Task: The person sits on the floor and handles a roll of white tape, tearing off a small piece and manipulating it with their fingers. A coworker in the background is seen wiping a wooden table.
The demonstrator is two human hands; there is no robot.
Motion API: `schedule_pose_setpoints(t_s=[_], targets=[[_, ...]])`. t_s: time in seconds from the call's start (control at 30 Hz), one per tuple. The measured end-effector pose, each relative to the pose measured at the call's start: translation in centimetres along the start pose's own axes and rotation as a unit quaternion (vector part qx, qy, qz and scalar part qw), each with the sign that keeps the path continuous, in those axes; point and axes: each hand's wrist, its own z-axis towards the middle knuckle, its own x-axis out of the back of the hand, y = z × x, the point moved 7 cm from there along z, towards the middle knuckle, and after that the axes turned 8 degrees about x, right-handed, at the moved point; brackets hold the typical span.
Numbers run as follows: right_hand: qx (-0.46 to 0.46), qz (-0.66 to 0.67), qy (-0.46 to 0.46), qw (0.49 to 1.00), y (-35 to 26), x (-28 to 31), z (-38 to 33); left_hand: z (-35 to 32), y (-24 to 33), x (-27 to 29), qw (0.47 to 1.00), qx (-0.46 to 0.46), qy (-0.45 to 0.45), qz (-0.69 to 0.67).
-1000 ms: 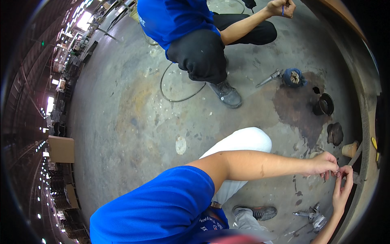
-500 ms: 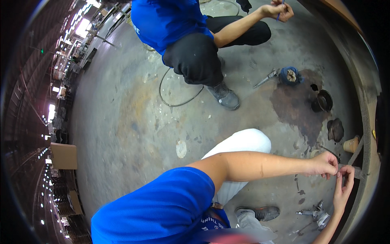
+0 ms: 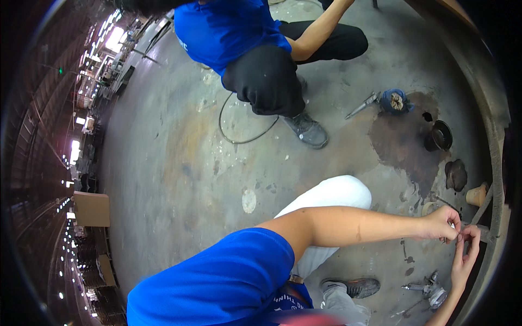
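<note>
Here, at the right edge of the scene: left hand and right hand brought together fingertip to fingertip, both pinched nearly shut around something very small, too tiny to identify, held just beside the grey metal bracket jutting from the curved rusty steel wall. Both hands closed to a fine pinch, no room left between thumb and forefingers; whether the small piece is gripped by one hand or both, impossible to tell. By the look of it, fitting work in mid-course: piece up at the bracket, not yet visibly seated or released, so fastening judged unfinished.

Near the right hand, on the stained concrete floor, a silvery metal tool with fittings lying untouched. Farther off along the wall, a tan cone-shaped cup, a dark flat lump, a round black pot at the edge of a dark wet patch, and a blue-wrapped round wire brush head beside a grey pointed metal tool. At the far side, another person crouching in a blue shirt and black trousers, grey shoe by a loop of thin black cable, busy apart. Far left, a brown cardboard box.
</note>
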Motion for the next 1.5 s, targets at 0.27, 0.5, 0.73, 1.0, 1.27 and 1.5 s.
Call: schedule_pose_setpoints(t_s=[0.27, 0.5, 0.73, 1.0, 1.27, 1.5], targets=[[-0.007, -0.005, 0.002, 1.0, -0.2, 0.3, -0.2, 0.2, -0.2, -0.4, 1.0, -0.019, -0.016, -0.015], [-0.007, 0.054, 0.02, 0.998, -0.2, 0.7, 0.2, -0.6, 0.8, -0.5, 0.998, 0.007, -0.049, -0.047], [-0.001, 0.064, 0.008, 0.998, -0.2, 0.6, 0.7, -0.6, 1.2, 0.2, 0.997, 0.009, -0.03, -0.074], [-0.044, 0.079, 0.031, 0.995, 1.0, 1.0, -0.2, 0.4, 0.2, -0.4, 0.998, 0.003, -0.026, -0.055], [-0.088, 0.146, 0.054, 0.984, 1.3, 1.6, -3.1, 0.9, -2.4, -1.8, 0.998, -0.014, -0.059, -0.004], [-0.046, 0.085, 0.038, 0.995, 0.0, 2.6, -1.7, 1.1, -1.8, -1.3, 0.998, -0.003, -0.069, 0.003]])
